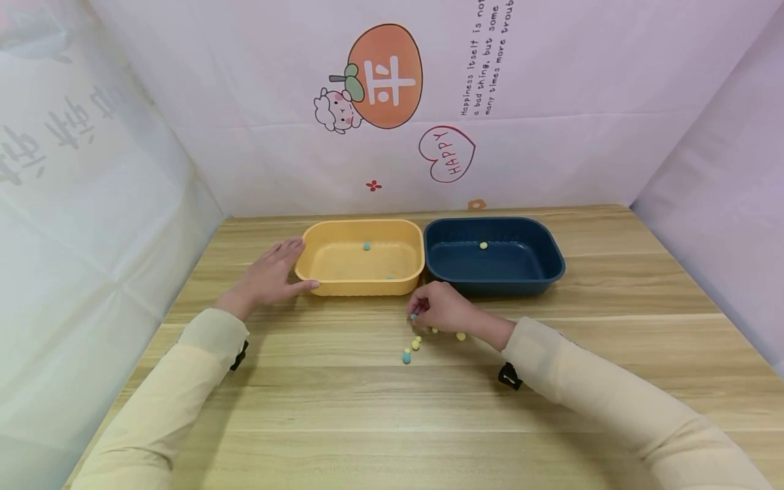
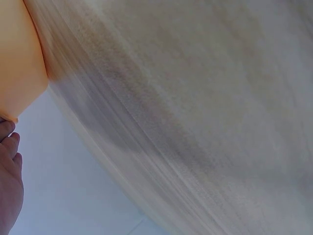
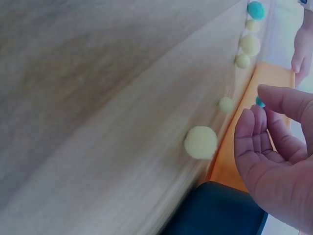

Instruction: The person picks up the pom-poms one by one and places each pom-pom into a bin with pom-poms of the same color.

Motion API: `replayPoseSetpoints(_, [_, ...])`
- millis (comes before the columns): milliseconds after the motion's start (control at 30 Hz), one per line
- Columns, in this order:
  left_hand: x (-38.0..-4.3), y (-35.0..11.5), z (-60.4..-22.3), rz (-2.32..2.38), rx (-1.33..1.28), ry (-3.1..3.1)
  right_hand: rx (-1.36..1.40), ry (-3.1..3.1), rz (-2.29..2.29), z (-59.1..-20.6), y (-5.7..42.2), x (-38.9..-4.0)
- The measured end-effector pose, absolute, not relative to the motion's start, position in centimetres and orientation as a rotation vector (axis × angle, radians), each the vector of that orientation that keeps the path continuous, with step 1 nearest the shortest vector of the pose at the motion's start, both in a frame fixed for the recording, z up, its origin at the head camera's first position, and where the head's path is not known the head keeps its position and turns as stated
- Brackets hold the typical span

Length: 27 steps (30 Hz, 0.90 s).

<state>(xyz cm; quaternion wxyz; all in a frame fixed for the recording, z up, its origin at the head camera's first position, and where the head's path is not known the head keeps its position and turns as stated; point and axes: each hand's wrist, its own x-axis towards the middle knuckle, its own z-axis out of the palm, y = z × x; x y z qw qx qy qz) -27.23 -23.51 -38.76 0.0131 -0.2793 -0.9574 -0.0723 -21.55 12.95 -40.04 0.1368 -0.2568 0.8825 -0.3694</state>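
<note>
My left hand [image 1: 269, 273] touches the left end of the yellow bin [image 1: 361, 288], fingers extended along its side and thumb at the front rim. In the left wrist view, its fingertips [image 2: 7, 128] meet the bin's edge. Just in front of the bins, my right hand [image 1: 446, 309] pinches a small blue pom-pom [image 3: 259, 101] between thumb and fingers. On the table near it lie several pale yellow pom-poms [image 3: 200, 142] of differing sizes and another blue pom-pom [image 1: 407, 358]. My right hand partly hides some of them in the head view.
A dark blue bin [image 1: 495, 288] stands against the yellow bin's right side, holding a yellow pom-pom [image 1: 483, 246]. Inside the yellow bin are blue pom-poms [image 1: 367, 246]. A printed cloth [image 1: 275, 163] hangs behind the wooden table [image 1: 343, 422] and along its sides.
</note>
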Motion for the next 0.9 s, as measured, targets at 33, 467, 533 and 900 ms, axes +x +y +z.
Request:
replayPoseSetpoints(33, [-27.2,-23.5,-38.7,-0.227,-0.871,-2.985,-0.741,2.554,-1.083,-40.0,12.9,-21.5])
replayPoseSetpoints(467, [-27.0,-23.6,-38.7,-0.249,-0.851,-3.009,-0.742,2.539,-1.229,-38.1,12.9,-21.1])
replayPoseSetpoints(533, [-27.1,-23.6,-38.8,-0.249,-0.849,-3.009,-0.733,2.54,-1.255,-37.6,12.8,-21.2])
replayPoseSetpoints(900, [-27.2,-23.6,-38.8,-0.235,-0.852,-3.017,-0.629,2.598,-1.331,-35.0,11.9,-22.9])
